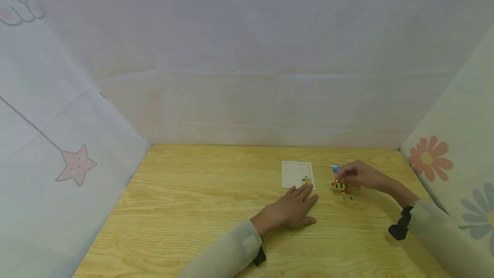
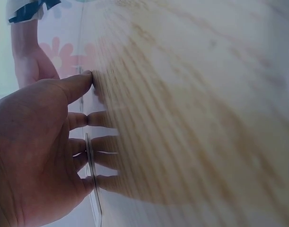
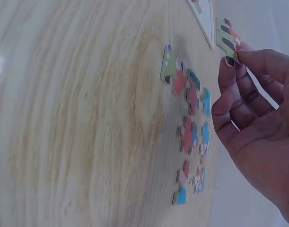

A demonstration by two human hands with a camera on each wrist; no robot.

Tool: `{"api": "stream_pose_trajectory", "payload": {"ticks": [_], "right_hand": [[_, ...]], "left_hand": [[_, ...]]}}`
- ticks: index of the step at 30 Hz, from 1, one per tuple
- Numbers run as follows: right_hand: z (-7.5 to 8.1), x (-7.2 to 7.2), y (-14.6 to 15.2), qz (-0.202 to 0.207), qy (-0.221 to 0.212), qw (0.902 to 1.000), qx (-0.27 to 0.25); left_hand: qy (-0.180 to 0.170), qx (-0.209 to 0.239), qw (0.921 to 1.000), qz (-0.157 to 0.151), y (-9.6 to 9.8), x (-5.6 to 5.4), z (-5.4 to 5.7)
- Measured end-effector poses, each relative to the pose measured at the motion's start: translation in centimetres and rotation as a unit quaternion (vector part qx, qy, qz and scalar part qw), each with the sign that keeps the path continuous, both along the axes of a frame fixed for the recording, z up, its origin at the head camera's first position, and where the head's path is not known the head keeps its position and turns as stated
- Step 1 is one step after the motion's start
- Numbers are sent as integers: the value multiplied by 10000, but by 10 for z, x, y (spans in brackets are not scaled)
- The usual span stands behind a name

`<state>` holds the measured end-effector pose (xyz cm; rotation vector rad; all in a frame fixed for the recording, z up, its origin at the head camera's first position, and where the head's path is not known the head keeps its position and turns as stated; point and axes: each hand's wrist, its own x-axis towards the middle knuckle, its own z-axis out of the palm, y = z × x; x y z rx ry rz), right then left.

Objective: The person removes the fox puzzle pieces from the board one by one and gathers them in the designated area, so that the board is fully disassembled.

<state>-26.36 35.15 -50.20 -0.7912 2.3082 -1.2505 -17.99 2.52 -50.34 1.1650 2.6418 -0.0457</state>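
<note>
My right hand (image 1: pixel 360 175) pinches a jigsaw piece (image 3: pixel 226 40) between thumb and fingertips, raised over the table. The piece is pale green with dark stripes and a bit of red. Below and beside that hand lie several loose jigsaw pieces (image 3: pixel 186 137) in red, blue and green. My left hand (image 1: pixel 295 209) lies with fingers spread, its fingertips at the near edge of a white square puzzle tray (image 1: pixel 294 173). One greenish piece (image 1: pixel 307 180) sits in the tray's near right corner, just beyond those fingertips.
The wood-grain table (image 1: pixel 200 192) runs back to a pale cloth wall (image 1: pixel 251 76). Cloth walls also stand at the left and right, the right one printed with flowers (image 1: pixel 426 158). A dark wrist strap (image 1: pixel 402 224) sits over the right sleeve.
</note>
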Motion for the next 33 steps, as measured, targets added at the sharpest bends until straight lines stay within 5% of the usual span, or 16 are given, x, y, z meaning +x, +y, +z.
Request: {"api": "stream_pose_trajectory", "payload": {"ticks": [17, 33], "right_hand": [[1, 16, 28, 167, 244, 9995, -74], [-5, 24, 46, 163, -88, 9998, -98]], "left_hand": [[70, -8, 9999, -74, 0, 1, 0], [11, 19, 10000, -21, 1, 1, 2]]}}
